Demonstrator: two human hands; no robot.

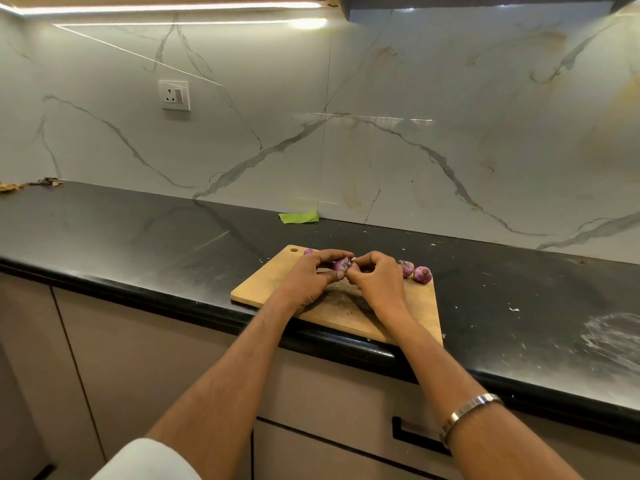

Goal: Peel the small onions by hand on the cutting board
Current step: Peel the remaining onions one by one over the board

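A wooden cutting board (pixel 273 282) lies on the black counter near its front edge. Above the board, my left hand (pixel 313 280) grips a small purple onion (pixel 341 264) between thumb and fingers. My right hand (pixel 375 280) pinches at the right side of the same onion with its fingertips. Two more small onions (pixel 406 267) (pixel 422 274) rest on the board's far right corner. Another one (pixel 308 251) peeks out behind my left hand near the board's hanging hole.
The black counter (pixel 138 230) runs left and right, with white specks and a pale smear (pixel 609 337) at the right. A green scrap (pixel 298 218) lies by the marble backsplash. Dry peels (pixel 45 182) sit at the far left. A wall socket (pixel 174 95) is above.
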